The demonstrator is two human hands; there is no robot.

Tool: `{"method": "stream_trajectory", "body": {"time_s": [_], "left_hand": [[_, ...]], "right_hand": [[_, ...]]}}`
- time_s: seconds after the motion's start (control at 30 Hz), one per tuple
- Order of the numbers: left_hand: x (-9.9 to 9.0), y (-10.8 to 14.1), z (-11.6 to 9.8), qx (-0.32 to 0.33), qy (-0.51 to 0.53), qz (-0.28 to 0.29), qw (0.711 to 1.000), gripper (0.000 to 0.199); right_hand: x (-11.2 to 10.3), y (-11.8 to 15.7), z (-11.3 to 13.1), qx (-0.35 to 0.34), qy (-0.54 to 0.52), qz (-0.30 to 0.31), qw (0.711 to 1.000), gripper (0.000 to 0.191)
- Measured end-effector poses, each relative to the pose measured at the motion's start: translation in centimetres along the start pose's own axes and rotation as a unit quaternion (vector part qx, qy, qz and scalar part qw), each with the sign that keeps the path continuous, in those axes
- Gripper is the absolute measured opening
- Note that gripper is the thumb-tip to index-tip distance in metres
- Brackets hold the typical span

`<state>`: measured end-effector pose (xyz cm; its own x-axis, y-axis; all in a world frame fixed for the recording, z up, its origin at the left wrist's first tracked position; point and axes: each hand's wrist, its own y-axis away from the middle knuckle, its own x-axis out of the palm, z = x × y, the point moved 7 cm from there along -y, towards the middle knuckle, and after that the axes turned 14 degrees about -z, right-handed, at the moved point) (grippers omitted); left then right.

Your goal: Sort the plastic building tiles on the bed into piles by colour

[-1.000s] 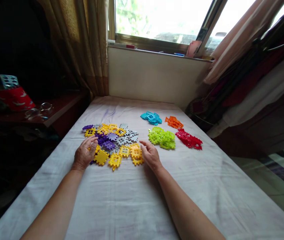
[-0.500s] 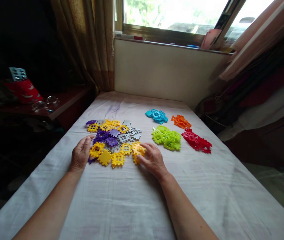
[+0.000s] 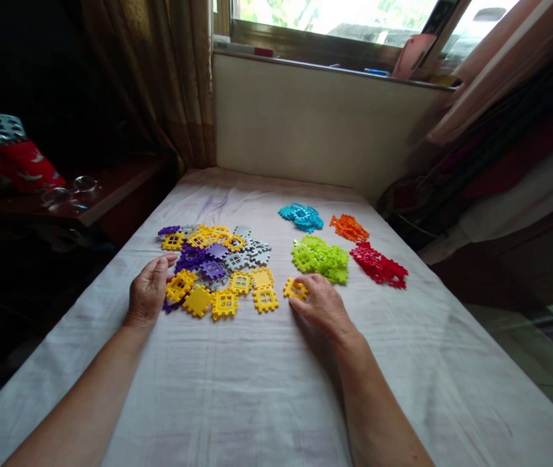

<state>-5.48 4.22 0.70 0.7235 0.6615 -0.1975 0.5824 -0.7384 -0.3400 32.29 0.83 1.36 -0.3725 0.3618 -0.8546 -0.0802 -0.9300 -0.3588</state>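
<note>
My right hand (image 3: 324, 306) grips a yellow window-patterned interlocking tile (image 3: 295, 288) between thumb and fingers, just right of a mixed pile. In that pile lie purple tiles (image 3: 214, 269), grey tiles (image 3: 256, 251) and several more yellow tiles (image 3: 224, 303). At the pile's left edge rests my left hand (image 3: 148, 292), its fingers closed together; whatever they may hold is hidden. Beyond my right hand is a heap of lime-green tiles (image 3: 322, 259).
Farther back sit blue tiles (image 3: 300, 217) and orange tiles (image 3: 349, 228), with red tiles (image 3: 380, 264) to the right. Everything lies on a pale cloth (image 3: 198, 402). Eyeglasses (image 3: 69, 191) and a red container (image 3: 21, 165) stand on a dark side table at left.
My right hand has slid a yellow tile rightward, away from the pile, leaving a gap. The left hand stays beside the pile. The whole view has shifted slightly.
</note>
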Motion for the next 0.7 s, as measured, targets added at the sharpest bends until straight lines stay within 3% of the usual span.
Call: {"method": "stream_trajectory", "body": {"time_s": [0.13, 0.27, 0.43, 0.7], "left_hand": [[0.0, 0.2, -0.3, 0.005, -0.005, 0.001, 1.000, 0.056], [0.0, 0.4, -0.7, 0.015, -0.014, 0.009, 1.000, 0.056], [0.1, 0.4, -0.9, 0.033, -0.024, 0.018, 0.999, 0.052], [0.2, 0.3, -0.8, 0.049, -0.022, 0.020, 0.998, 0.046]], "right_hand": [[-0.5, -0.1, 1.0, -0.018, 0.009, -0.005, 1.000, 0.027], [-1.2, 0.1, 3.6, -0.052, 0.005, -0.038, 0.998, 0.029], [0.2, 1.2, 6.7, -0.084, 0.043, -0.003, 0.995, 0.043], [1.2, 1.7, 7.6, -0.094, 0.041, 0.021, 0.994, 0.033]]}}
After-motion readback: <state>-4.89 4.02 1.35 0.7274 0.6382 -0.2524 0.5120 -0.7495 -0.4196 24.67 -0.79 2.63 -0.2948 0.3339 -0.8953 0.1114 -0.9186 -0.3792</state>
